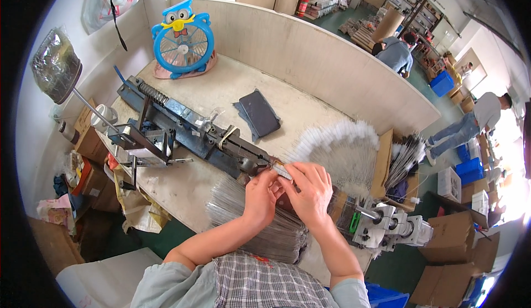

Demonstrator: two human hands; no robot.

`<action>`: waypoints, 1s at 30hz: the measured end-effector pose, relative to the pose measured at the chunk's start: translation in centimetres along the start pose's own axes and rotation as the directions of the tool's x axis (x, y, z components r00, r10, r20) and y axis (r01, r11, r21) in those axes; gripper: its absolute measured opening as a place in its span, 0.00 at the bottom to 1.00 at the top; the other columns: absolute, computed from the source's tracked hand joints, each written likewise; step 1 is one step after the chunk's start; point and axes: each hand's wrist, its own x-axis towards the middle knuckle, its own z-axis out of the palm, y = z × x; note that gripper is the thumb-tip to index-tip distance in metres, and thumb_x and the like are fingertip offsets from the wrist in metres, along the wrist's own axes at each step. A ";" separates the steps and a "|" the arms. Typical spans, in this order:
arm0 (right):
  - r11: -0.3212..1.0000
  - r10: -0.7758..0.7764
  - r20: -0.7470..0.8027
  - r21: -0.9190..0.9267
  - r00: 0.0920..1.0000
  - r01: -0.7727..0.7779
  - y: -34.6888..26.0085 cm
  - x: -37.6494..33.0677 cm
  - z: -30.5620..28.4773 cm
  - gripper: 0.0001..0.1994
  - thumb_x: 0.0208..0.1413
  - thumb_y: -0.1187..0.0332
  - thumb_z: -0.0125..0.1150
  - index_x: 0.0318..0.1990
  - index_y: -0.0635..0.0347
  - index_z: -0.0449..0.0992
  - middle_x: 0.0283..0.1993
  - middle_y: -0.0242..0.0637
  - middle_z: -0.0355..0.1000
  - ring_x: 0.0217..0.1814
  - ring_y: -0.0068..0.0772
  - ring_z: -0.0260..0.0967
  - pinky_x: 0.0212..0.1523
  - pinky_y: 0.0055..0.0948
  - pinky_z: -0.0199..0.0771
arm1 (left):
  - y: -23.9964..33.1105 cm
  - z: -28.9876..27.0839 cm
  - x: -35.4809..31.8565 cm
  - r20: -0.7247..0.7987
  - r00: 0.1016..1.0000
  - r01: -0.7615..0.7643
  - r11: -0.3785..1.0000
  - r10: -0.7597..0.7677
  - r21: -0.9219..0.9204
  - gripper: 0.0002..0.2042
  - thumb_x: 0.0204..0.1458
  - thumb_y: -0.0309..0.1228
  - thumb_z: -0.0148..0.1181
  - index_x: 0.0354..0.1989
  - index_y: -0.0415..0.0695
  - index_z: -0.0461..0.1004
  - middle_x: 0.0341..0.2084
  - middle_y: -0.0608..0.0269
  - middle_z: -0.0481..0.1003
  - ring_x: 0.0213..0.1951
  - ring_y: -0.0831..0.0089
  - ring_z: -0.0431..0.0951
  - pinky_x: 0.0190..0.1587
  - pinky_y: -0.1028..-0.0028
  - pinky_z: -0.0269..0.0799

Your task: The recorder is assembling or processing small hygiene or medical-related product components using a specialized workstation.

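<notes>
Both my hands meet at the end of a long dark metal bench machine (232, 146). My right hand (312, 192) is closed, thumb and fingers pinching a small whitish piece (282, 171) whose exact kind I cannot make out. My left hand (260, 198) is closed beside it, fingertips drawn together near the right thumb; what they hold is hidden. Under my forearms lies a thick bundle of thin grey wires (285, 235). Just beyond my right hand spreads a large fan of thin wires with white tips (337, 150).
A metal clamp-like mechanism (387, 225) stands to the right. On the table are a dark flat pouch (260, 113) and a blue cartoon-shaped fan (183, 45). A lever frame (145, 142) stands at left. A cardboard box (383, 167) holds more wires. Two people are farther off at right.
</notes>
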 end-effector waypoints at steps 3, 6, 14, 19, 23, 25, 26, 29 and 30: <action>1.000 -0.007 0.002 -0.017 1.000 0.007 0.3 -0.4 -0.4 0.12 0.36 0.70 0.68 0.34 0.55 0.79 0.37 0.29 0.72 0.41 0.35 0.68 0.40 0.32 0.65 | 0.1 0.8 -0.4 0.023 1.000 -0.015 0.997 0.013 0.076 0.04 0.54 0.27 0.52 0.35 0.41 0.70 0.33 0.65 0.74 0.36 0.75 0.75 0.42 0.73 0.69; 1.000 -0.023 0.015 -0.020 1.000 0.024 1.0 -0.6 0.0 0.12 0.38 0.68 0.67 0.35 0.51 0.79 0.38 0.26 0.71 0.42 0.31 0.67 0.39 0.31 0.64 | 0.4 1.5 -0.7 0.005 0.999 -0.039 0.994 0.038 0.101 0.03 0.53 0.25 0.54 0.35 0.42 0.70 0.33 0.66 0.74 0.36 0.76 0.75 0.41 0.74 0.69; 1.000 -0.019 0.015 0.012 1.000 0.019 1.5 -0.4 -0.1 0.12 0.38 0.68 0.68 0.34 0.53 0.79 0.38 0.27 0.72 0.42 0.33 0.68 0.39 0.32 0.65 | 0.2 1.3 -0.3 0.000 0.999 -0.040 0.992 0.040 0.123 0.03 0.52 0.25 0.54 0.35 0.42 0.70 0.33 0.65 0.74 0.37 0.77 0.75 0.42 0.74 0.68; 1.000 -0.004 0.020 0.031 1.000 0.003 0.7 0.3 -1.6 0.15 0.37 0.67 0.69 0.36 0.56 0.79 0.37 0.30 0.73 0.41 0.35 0.68 0.40 0.33 0.65 | 0.6 1.3 -0.2 0.057 0.998 -0.033 0.994 0.028 0.101 0.15 0.57 0.41 0.46 0.42 0.41 0.69 0.38 0.60 0.74 0.41 0.71 0.74 0.47 0.70 0.68; 0.987 0.073 0.153 -0.153 0.986 -0.050 0.9 -0.5 -2.8 0.13 0.39 0.66 0.67 0.35 0.57 0.78 0.32 0.32 0.73 0.40 0.34 0.68 0.42 0.33 0.64 | 1.2 1.4 -0.6 0.041 0.999 0.000 0.997 -0.003 0.072 0.30 0.57 0.55 0.35 0.47 0.39 0.67 0.43 0.54 0.73 0.44 0.66 0.74 0.50 0.68 0.68; 0.991 0.048 0.217 -0.134 0.975 -0.019 1.0 -0.9 -2.8 0.09 0.41 0.68 0.65 0.32 0.57 0.78 0.29 0.32 0.72 0.39 0.35 0.67 0.40 0.34 0.64 | 1.4 1.4 -1.1 0.053 0.999 -0.008 0.996 0.003 0.093 0.32 0.57 0.58 0.33 0.48 0.38 0.67 0.44 0.54 0.73 0.45 0.66 0.74 0.50 0.68 0.67; 0.996 0.025 0.169 -0.090 0.985 -0.010 0.8 -1.1 -2.8 0.07 0.42 0.70 0.64 0.31 0.58 0.78 0.27 0.32 0.71 0.38 0.35 0.67 0.39 0.34 0.64 | 1.5 1.5 -1.5 0.050 0.999 0.000 0.994 -0.005 0.110 0.32 0.57 0.58 0.32 0.48 0.38 0.66 0.45 0.54 0.72 0.45 0.66 0.74 0.50 0.69 0.68; 0.998 0.044 0.166 -0.049 0.985 -0.037 1.2 -1.3 -3.4 0.06 0.42 0.70 0.64 0.31 0.57 0.77 0.27 0.32 0.71 0.37 0.35 0.67 0.38 0.34 0.64 | 1.2 1.7 -1.4 0.075 0.997 0.021 0.986 -0.033 0.168 0.34 0.57 0.60 0.30 0.50 0.38 0.65 0.46 0.54 0.71 0.47 0.65 0.73 0.50 0.68 0.67; 0.998 0.062 0.154 -0.044 0.986 -0.055 1.2 -1.5 -3.5 0.06 0.42 0.70 0.64 0.31 0.57 0.77 0.27 0.32 0.71 0.37 0.35 0.67 0.38 0.34 0.64 | 1.2 1.6 -1.5 0.099 0.994 0.029 0.980 -0.049 0.198 0.34 0.57 0.60 0.30 0.51 0.38 0.64 0.47 0.54 0.71 0.48 0.65 0.72 0.51 0.68 0.66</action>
